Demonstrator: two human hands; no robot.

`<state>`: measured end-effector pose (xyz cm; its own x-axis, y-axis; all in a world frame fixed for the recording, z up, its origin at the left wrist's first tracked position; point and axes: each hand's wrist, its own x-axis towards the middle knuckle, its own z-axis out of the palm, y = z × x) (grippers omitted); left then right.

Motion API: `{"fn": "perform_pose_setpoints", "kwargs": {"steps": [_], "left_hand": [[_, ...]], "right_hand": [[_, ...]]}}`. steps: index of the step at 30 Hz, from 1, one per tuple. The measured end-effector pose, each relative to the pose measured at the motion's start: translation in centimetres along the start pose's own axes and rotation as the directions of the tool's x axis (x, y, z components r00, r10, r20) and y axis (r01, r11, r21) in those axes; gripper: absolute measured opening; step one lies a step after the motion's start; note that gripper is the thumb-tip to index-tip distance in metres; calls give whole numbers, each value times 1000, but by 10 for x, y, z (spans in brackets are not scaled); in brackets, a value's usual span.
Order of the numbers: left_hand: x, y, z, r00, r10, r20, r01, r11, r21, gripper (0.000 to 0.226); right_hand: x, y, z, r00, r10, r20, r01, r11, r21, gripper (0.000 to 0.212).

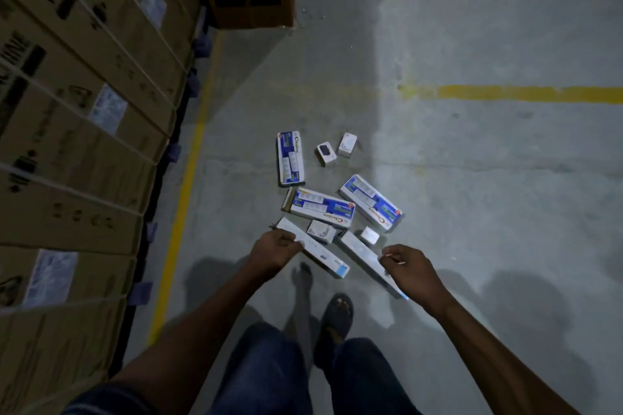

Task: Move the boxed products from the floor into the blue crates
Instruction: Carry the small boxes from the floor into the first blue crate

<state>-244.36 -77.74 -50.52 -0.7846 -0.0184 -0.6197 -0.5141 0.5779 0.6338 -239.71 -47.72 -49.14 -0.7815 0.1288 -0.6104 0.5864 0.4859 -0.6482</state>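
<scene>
With the left hand gripping one long white box and the right hand pinching another, both wanted lifting level, clear of the small boxes between.

3 long blue-and-white cardboard boxes lie on the concrete floor, right of stacked brown cartons, behind 2 slim white boxes.

Warehouse, stacked strapped cartons, concrete floor, yellow lane lines
</scene>
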Motion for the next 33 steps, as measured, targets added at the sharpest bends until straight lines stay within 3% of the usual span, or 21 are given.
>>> {"fn": "perform_pose_setpoints", "kwargs": {"steps": [2,4,7,11,15,20,22,24,26,28,33], "left_hand": [[44,-5,17,999,-37,7,36,999,18,36],[85,-11,38,997,-72,23,72,997,2,33],[140,-25,75,978,-174,119,195,961,-198,16],[219,-69,137,899,-336,282,436,753,-493,13],[291,-124,202,826,-424,373,560,537,-630,9],[381,-196,283,795,-491,357,581,442,-684,39],[411,-220,310,783,-526,334,565,374,-735,70],[436,-238,332,725,-620,300,552,261,-792,98],[459,-247,350,677,-694,245,505,196,-840,94],[475,-244,363,687,-685,243,467,160,-870,79],[495,-255,397,745,-529,407,489,18,-872,57]], "right_hand": [[43,2,5,1000,20,15,-20,1000,14,6],[85,10,16,999,50,21,-51,998,44,14],[146,32,39,992,125,20,-127,988,88,13],[222,77,76,986,166,-25,-163,982,100,18],[289,132,107,968,217,-128,-210,975,67,44],[379,199,141,933,273,-232,-291,956,-44,24],[413,226,151,916,278,-288,-305,951,-51,32],[443,249,158,891,317,-326,-345,938,-32,32],[465,268,163,869,363,-337,-368,928,49,27],[483,286,168,868,372,-330,-385,923,27,27],[518,319,191,913,322,-249,-370,912,-177,63]]}}
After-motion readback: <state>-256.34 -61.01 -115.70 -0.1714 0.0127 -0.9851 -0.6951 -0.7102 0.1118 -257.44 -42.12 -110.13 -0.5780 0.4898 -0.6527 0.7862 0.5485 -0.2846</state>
